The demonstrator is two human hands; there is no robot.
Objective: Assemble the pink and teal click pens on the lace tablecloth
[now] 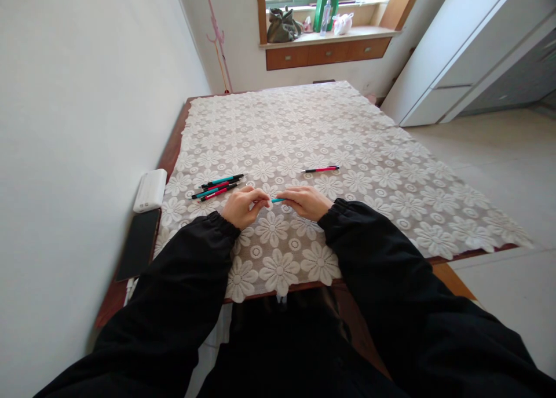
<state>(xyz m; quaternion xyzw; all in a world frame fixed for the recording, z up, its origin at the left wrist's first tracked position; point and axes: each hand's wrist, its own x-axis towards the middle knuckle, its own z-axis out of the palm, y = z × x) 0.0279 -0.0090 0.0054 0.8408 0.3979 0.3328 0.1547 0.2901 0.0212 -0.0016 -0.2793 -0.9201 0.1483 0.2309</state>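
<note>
Near the front of the table, my right hand (306, 201) is closed around a teal-blue pen (276, 200), and only a short length of it shows, pointing left. My left hand (246, 206) is in a pinch just off that pen's end; anything between its fingertips is too small to make out. Just beyond my left hand lies a loose group of several pens, among them a teal and black pen (222, 181) and a red and black pen (218, 192). A single red and black pen (320, 169) rests apart, beyond my right hand.
A lace tablecloth (278, 137) with a flower pattern covers the wooden table. On its left edge, by the wall, are a white box-like device (150, 190) and a flat black object (138, 244). Bags stand on the far windowsill (310, 37); a white cabinet (443, 56) is at right.
</note>
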